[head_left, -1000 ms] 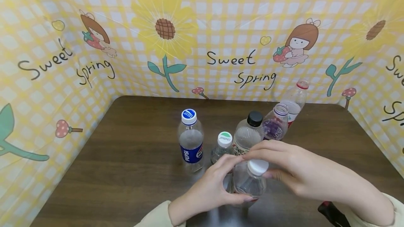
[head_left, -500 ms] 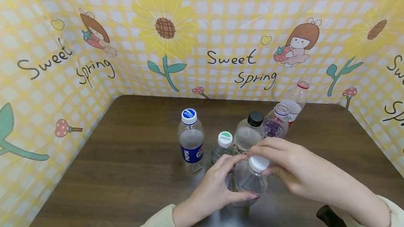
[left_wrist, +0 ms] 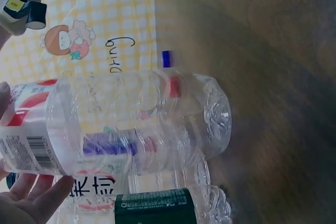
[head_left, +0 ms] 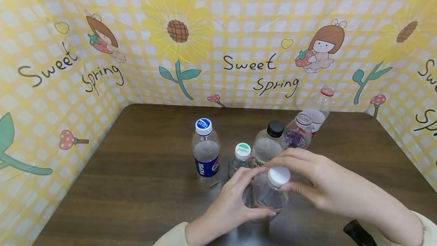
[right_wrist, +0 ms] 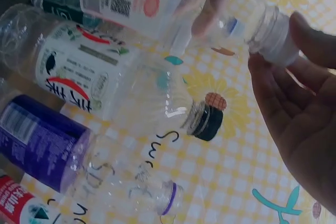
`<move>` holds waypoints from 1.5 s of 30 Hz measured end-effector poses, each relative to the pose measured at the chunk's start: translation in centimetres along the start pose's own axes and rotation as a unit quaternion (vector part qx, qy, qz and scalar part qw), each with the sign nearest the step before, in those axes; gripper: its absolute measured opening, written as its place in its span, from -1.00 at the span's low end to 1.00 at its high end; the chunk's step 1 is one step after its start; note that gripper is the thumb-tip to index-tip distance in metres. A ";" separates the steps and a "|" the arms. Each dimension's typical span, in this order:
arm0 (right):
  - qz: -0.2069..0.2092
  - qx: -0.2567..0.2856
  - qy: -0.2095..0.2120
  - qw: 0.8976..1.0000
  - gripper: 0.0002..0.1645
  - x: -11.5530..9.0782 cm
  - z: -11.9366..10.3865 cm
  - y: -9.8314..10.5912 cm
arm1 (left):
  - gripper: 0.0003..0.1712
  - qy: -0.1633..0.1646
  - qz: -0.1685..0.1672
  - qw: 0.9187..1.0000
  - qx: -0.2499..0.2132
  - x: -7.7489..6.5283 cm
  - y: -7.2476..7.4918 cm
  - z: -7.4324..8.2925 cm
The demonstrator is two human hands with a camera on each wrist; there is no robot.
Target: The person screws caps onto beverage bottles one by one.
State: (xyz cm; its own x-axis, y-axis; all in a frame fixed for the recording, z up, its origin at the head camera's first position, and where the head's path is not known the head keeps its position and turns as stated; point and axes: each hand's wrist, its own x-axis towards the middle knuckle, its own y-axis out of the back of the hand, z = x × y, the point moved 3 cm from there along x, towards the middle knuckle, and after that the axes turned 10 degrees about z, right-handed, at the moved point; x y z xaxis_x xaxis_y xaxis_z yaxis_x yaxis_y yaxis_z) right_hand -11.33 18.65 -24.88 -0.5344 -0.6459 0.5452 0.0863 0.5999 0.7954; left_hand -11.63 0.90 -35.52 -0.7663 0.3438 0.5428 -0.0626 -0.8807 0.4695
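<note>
A clear plastic bottle [head_left: 269, 196] with a white and red label [left_wrist: 31, 129] stands near the front. My left hand [head_left: 235, 198] grips its body, fingers on the far side and thumb on the near side. At the bottle's top, my right hand [head_left: 315, 177] pinches the white cap [head_left: 279, 177] between thumb and fingers. The right wrist view shows the cap [right_wrist: 281, 45] on the bottle's neck; whether it is loose, I cannot tell. Just behind stand a small bottle with a green and white cap [head_left: 243, 151] and a bottle with a black cap [head_left: 275, 129].
A Pepsi bottle [head_left: 206, 155] with a blue and white cap stands to the left. Two capless bottles, one with a purple label [head_left: 296, 138] and one with a red neck ring [head_left: 327, 91], stand at the back right. A patterned cloth [head_left: 218, 29] hangs behind the brown table [head_left: 136, 185].
The right hand's fingers shift slightly around the white cap, and more of the cap's top shows. The left hand keeps its grip, and the other bottles stay put.
</note>
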 end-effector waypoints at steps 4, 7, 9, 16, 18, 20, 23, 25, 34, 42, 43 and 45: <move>-0.023 -0.010 0.010 1.000 -0.50 0.0 0.2 0.2 | -0.05 0.010 -0.025 1.000 -0.013 0.1 0.2 -0.2; -0.034 -0.009 0.019 0.999 -0.48 -0.1 0.4 0.2 | -0.07 0.028 -0.044 0.998 -0.026 0.2 0.3 -0.3; -0.038 -0.005 0.023 0.999 -0.47 -0.1 0.4 0.2 | -0.08 0.042 -0.059 0.997 -0.036 0.3 0.4 -0.4; -0.035 0.023 0.030 0.999 -0.47 -0.1 0.4 0.0 | -0.11 0.076 -0.089 0.992 -0.045 0.6 0.3 -0.5; -0.030 0.022 0.030 0.999 -0.46 -0.1 0.3 -0.1 | -0.10 0.070 -0.085 0.993 -0.043 0.6 0.3 -0.4; -0.020 0.015 0.029 0.999 -0.46 -0.1 0.1 -0.3 | -0.09 0.061 -0.077 0.994 -0.042 0.5 0.3 -0.4; 0.005 0.003 0.030 1.000 -0.59 -0.2 0.0 -0.5 | -0.08 0.049 -0.063 0.996 -0.044 0.5 0.2 -0.3; 0.022 -0.002 0.024 0.999 -0.67 -0.3 0.0 -0.5 | -0.08 0.046 -0.053 0.997 -0.045 0.5 0.2 -0.3; 0.070 0.003 0.027 0.997 -0.64 -0.4 -0.1 -0.9 | -0.05 0.021 -0.008 1.000 -0.017 0.3 -0.1 0.2; -0.003 0.054 -0.010 0.998 -0.52 -0.3 0.4 -0.2 | -0.04 0.055 -0.090 0.992 -0.065 0.7 0.5 -0.5; -0.012 0.056 -0.014 0.998 -0.50 -0.2 0.4 -0.1 | -0.04 0.056 -0.100 0.991 -0.072 0.7 0.5 -0.6; -0.023 0.064 -0.019 0.998 -0.49 -0.2 0.5 0.0 | -0.03 0.060 -0.115 0.988 -0.086 0.8 0.6 -0.7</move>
State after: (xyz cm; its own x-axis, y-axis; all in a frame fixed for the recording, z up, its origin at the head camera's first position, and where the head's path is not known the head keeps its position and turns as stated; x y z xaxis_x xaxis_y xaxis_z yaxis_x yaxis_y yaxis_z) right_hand -11.67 18.99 -25.10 -0.5667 -0.6579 0.4960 -0.0458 0.6262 0.7783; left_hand -12.74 0.38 -35.26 -0.7892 0.5087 0.3441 -0.3429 -0.8298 0.4404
